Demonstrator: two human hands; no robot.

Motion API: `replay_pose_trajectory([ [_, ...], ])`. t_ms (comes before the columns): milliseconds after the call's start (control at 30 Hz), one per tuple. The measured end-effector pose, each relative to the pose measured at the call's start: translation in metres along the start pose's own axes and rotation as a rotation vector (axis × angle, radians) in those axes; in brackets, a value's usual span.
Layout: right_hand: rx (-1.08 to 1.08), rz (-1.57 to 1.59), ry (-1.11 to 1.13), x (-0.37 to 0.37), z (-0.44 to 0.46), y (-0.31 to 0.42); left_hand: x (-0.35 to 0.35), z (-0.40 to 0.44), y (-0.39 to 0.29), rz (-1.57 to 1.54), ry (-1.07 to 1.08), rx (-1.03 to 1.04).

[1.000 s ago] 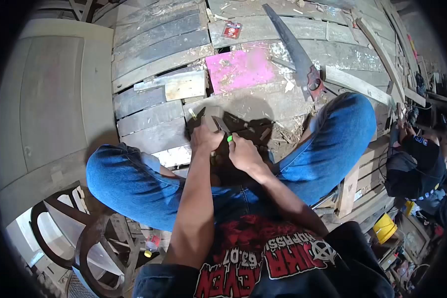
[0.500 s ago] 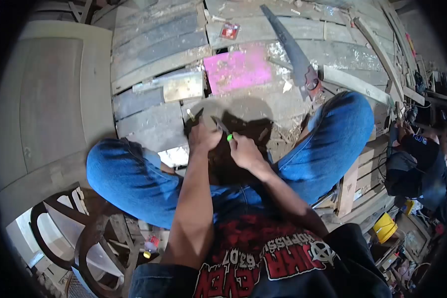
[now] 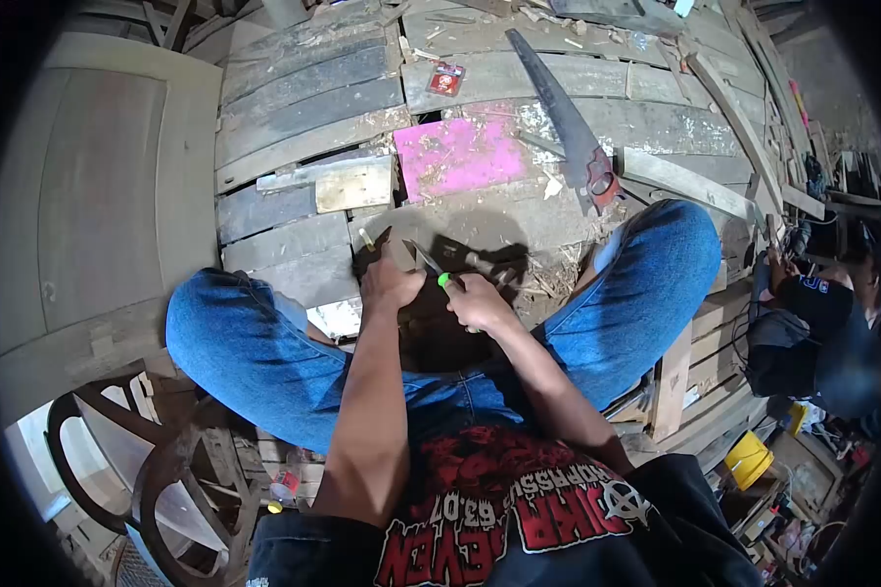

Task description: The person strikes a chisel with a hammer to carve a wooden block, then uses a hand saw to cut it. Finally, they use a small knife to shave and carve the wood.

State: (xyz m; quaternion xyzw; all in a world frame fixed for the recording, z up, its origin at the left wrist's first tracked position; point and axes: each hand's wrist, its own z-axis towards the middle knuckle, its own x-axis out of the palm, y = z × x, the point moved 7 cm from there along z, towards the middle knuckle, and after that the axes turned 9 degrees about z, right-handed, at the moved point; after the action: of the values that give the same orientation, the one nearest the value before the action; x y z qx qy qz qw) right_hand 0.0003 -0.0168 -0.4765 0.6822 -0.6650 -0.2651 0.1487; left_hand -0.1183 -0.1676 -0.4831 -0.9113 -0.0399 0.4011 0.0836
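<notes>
My right hand [image 3: 482, 303] is closed round a knife [image 3: 444, 280] with a bright green handle. Its thin blade slants up and left, its tip close to my left hand [image 3: 394, 284]. The fingers of my left hand are curled round a small piece, and a dark, pointed end [image 3: 384, 236] juts out above them; its kind is hard to make out. Just left of that end is a short pale stick [image 3: 367, 239], and whether I hold it or it lies on the boards is unclear. Both hands are in shadow, low between my bent knees.
A handsaw [image 3: 568, 108] lies on the plank floor [image 3: 303, 112] beyond my right knee. Shavings cover a pink board [image 3: 460, 158]. A red packet [image 3: 446, 78] and a wooden batten [image 3: 685, 181] lie farther off. At right sits another person [image 3: 817, 323], near a yellow bucket [image 3: 749, 460].
The view has shifted slightly. My right hand with the knife has moved a little, and the blade now shows more plainly beside my left hand. Both hands keep their grip.
</notes>
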Motion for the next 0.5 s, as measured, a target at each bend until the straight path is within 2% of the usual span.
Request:
replay_pose_trajectory([
  [33,-0.030,-0.075,-0.032,-0.002,0.001,-0.004,0.001,0.002,0.001,0.012,0.002,-0.003],
  [67,-0.188,-0.267,-0.098,-0.006,-0.001,-0.001,0.004,0.005,0.002,0.020,0.004,-0.010],
  [167,-0.284,-0.454,-0.228,-0.022,-0.035,0.030,0.007,0.011,0.007,0.048,0.022,-0.035],
  [500,-0.392,-0.678,-0.179,-0.017,-0.042,0.071,-0.004,0.001,0.003,-0.040,0.034,-0.090],
])
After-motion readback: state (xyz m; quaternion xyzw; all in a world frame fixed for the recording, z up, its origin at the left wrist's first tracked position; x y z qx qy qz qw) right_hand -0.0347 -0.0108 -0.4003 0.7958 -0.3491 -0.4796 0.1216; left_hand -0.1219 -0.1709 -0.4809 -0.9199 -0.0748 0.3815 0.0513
